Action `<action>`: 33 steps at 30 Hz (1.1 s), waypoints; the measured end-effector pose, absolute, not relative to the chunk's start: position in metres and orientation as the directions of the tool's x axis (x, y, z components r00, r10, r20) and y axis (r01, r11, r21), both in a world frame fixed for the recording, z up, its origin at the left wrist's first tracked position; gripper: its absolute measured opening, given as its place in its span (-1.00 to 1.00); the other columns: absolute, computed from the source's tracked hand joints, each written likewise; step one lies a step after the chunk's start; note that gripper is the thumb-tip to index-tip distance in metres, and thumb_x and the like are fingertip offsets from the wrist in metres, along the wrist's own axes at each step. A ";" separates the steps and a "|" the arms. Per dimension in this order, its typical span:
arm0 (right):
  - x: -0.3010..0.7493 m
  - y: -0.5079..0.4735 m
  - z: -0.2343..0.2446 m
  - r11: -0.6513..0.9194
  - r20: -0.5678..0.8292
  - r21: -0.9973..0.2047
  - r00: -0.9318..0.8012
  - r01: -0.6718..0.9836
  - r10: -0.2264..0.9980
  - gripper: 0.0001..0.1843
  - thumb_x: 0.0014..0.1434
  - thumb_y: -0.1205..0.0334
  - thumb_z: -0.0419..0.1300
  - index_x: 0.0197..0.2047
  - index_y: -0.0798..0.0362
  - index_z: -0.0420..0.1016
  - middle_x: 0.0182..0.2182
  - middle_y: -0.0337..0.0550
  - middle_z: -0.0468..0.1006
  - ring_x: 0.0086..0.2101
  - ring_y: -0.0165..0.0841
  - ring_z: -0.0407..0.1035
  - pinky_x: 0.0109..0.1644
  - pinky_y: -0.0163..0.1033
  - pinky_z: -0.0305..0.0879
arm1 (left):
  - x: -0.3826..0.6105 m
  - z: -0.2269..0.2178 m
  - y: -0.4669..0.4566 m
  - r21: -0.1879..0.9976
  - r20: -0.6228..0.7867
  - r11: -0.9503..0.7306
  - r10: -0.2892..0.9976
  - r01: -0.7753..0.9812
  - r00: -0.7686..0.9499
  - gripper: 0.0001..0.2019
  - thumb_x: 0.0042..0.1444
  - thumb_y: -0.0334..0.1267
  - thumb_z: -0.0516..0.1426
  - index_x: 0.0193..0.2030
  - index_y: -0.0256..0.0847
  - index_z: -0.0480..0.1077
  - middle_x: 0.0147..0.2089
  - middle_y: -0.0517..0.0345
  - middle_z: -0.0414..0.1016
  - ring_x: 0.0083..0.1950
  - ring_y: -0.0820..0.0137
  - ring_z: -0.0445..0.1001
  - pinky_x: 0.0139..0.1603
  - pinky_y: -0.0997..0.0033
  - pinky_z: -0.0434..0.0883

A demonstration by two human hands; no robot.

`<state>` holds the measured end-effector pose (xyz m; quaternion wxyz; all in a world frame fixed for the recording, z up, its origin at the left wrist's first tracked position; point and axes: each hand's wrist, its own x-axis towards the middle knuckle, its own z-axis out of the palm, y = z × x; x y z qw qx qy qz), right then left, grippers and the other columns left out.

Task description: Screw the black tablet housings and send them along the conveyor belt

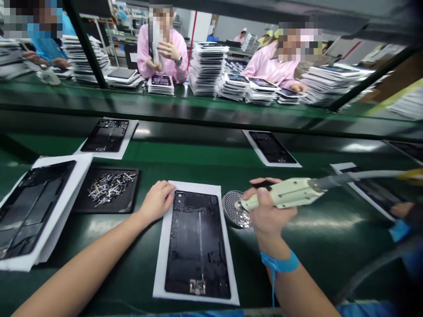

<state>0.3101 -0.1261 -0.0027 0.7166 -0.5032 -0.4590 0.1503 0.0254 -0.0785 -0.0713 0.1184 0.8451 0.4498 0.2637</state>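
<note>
In front of me a black tablet back housing (pixel 185 246) lies on a white sheet (pixel 160 264), with a small circuit board (pixel 197 287) at its near end. My left hand (pixel 157 200) has its fingers curled together at the sheet's far left corner, which they seem to pinch. Wrapped in my right hand (pixel 272 220) is a pale green electric screwdriver (pixel 291 193), its cord leading off right. Its tip points down at a round metal dish (pixel 234 203) full of small dimples, right of the housing. A blue wrist strap (pixel 280 263) circles my right wrist.
Left stand a black tray (pixel 132 193) of small parts and tilted, stacked housings (pixel 36 207) on sheets. More housings lie farther off, left (pixel 107 135) and right (pixel 271 147). A co-worker's hand (pixel 401 210) is at the right edge. People in pink sit behind a shelf bar (pixel 185 103).
</note>
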 end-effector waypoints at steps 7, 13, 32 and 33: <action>0.210 -0.094 -0.009 0.532 0.508 -0.846 0.274 -0.016 0.816 -0.76 0.24 0.13 0.27 -0.07 -0.07 0.34 -0.24 -0.25 0.54 -0.59 -0.49 0.43 -0.53 -0.30 0.43 | 0.028 -0.069 -0.080 0.445 0.284 -0.562 0.827 0.697 0.485 -0.72 0.30 -0.41 0.02 -0.03 -0.20 0.55 -0.07 -0.04 0.51 -0.06 0.22 0.41 -0.02 0.18 0.41; 0.179 -0.073 -0.032 0.496 0.487 -0.868 0.166 -0.020 0.858 -0.78 0.23 0.13 0.31 -0.10 -0.01 0.44 -0.23 -0.16 0.58 -0.42 -0.39 0.50 -0.35 -0.24 0.51 | 0.031 -0.068 -0.078 0.453 0.220 -0.529 0.846 0.718 0.485 -0.72 0.26 -0.45 0.01 -0.10 -0.22 0.54 -0.08 -0.04 0.49 -0.06 0.20 0.37 -0.03 0.15 0.40; 0.173 -0.063 -0.041 0.436 0.430 -0.900 0.142 -0.009 0.891 -0.79 0.18 0.11 0.34 -0.18 0.02 0.48 -0.40 -0.23 0.57 -0.44 -0.37 0.48 -0.28 -0.21 0.51 | 0.034 -0.068 -0.078 0.401 0.178 -0.500 0.864 0.767 0.470 -0.75 0.25 -0.44 0.03 -0.14 -0.24 0.54 -0.15 -0.05 0.45 -0.07 0.18 0.37 -0.07 0.18 0.38; 0.172 -0.063 -0.042 0.427 0.421 -0.904 0.138 -0.013 0.896 -0.78 0.17 0.10 0.34 -0.20 0.02 0.48 -0.41 -0.23 0.57 -0.44 -0.37 0.47 -0.28 -0.20 0.51 | 0.034 -0.069 -0.077 0.403 0.180 -0.500 0.865 0.767 0.469 -0.76 0.25 -0.43 0.03 -0.15 -0.24 0.54 -0.14 -0.06 0.45 -0.07 0.18 0.37 -0.07 0.18 0.39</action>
